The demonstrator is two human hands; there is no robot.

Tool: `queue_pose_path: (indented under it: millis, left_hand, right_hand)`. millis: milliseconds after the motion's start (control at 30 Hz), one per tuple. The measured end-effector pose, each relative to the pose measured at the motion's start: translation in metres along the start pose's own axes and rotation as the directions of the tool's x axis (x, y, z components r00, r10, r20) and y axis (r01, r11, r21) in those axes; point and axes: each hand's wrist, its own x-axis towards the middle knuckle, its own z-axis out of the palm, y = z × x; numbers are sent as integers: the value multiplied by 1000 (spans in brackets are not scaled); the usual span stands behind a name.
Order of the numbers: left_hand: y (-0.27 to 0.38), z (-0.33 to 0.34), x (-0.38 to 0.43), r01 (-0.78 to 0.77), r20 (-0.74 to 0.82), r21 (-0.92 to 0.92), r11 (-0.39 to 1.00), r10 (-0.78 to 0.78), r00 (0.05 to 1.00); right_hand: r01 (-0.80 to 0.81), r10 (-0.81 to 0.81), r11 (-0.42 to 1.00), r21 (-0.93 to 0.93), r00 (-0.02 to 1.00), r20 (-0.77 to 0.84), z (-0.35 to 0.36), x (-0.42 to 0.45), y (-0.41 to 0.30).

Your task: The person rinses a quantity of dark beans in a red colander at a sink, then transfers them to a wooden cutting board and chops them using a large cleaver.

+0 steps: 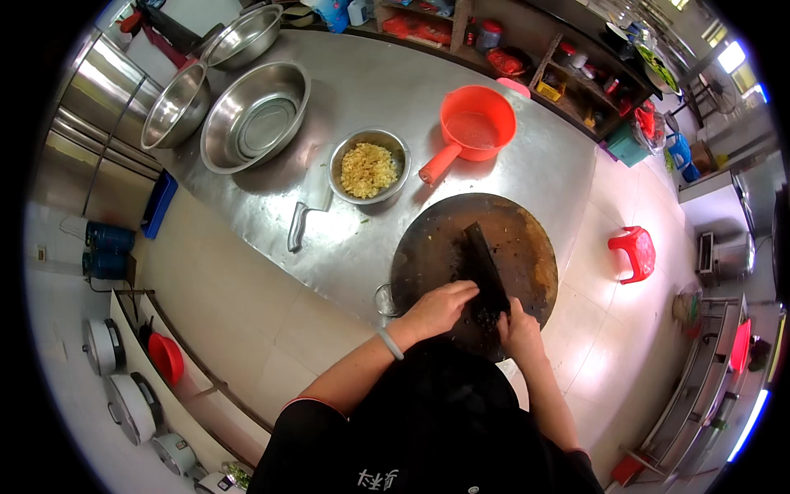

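A round wooden chopping block (426,247) lies before me on the metal table. My right hand (522,327) grips the handle end of a dark cleaver (484,256), whose blade points away across the block. Left of the blade, my left hand (441,309) has its fingertips down at dark chopped bits (487,318); whether it pinches any is hidden. Beyond the block stand a steel bowl (402,176) of yellowish minced food (368,170) and a red plastic dipper (475,120) with its handle towards me. A second cleaver (318,185) lies left of the bowl.
Three large steel basins (256,117) occupy the table's (370,68) far left. Shelves with jars and bags (487,52) line its back edge. A small metal ring (386,299) touches the block's left side. On the floor at the right stands a red plastic stool (636,253). Rice cookers (133,407) are at lower left.
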Motion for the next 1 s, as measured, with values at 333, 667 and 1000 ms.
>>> queue_pose_path:
  millis: [333, 667, 1000]
  left_hand:
    - [-17, 3, -20, 316, -286, -58, 947, -319, 904]
    - [-4, 13, 3, -1, -226, -193, 981, -43, 973]
    - [-24, 21, -23, -263, 354, -35, 964, 258, 899]
  right_hand:
    - [53, -49, 998, -31, 994, 98, 10, -7, 2]
    - [-4, 8, 999, -46, 998, 69, 0, 0, 2]
    - [18, -16, 1000, -16, 991, 135, -1, 4, -1]
